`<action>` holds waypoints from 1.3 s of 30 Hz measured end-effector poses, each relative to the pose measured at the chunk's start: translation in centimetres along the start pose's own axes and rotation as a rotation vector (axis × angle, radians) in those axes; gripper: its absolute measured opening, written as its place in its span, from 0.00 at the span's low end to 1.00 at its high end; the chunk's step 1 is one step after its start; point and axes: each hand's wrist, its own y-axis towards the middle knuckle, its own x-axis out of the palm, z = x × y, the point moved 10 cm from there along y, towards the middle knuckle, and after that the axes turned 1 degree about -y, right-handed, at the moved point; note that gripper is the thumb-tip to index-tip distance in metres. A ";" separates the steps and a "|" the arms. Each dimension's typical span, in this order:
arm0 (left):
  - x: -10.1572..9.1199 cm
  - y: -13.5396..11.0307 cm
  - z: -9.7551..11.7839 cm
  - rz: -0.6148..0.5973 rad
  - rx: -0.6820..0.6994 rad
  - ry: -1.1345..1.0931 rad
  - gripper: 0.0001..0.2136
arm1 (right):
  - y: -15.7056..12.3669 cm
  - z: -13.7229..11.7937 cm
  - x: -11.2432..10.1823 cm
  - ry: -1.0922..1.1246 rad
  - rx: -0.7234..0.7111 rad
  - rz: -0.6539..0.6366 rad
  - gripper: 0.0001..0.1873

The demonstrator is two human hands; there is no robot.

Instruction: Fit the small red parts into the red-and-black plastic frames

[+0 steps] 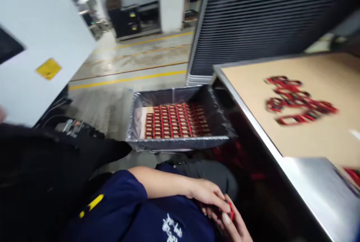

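Observation:
Close to my lap, my left hand (206, 192) and my right hand (236, 224) are together, their fingers closed around a small red and black part (231, 211). Fingers cover most of it, so its full shape is hidden. On the table to the right lies a loose pile of red and black frame-shaped parts (294, 97), blurred. In front of my knees, a dark bin (182, 144) lined with clear plastic holds many similar red parts (174, 120) set in neat rows.
The tan-topped table (317, 141) has a metal edge and a shiny metal plate (306, 185) at its near side. A dark ribbed panel (253, 21) stands behind it. At left are a white cabinet (30, 17) and a person in dark clothing (56, 159). Yellow lines (126, 80) mark the floor.

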 end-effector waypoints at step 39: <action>2.3 -2.8 8.0 0.030 0.607 0.916 0.36 | -3.6 -3.7 -0.2 0.864 -0.016 0.049 0.13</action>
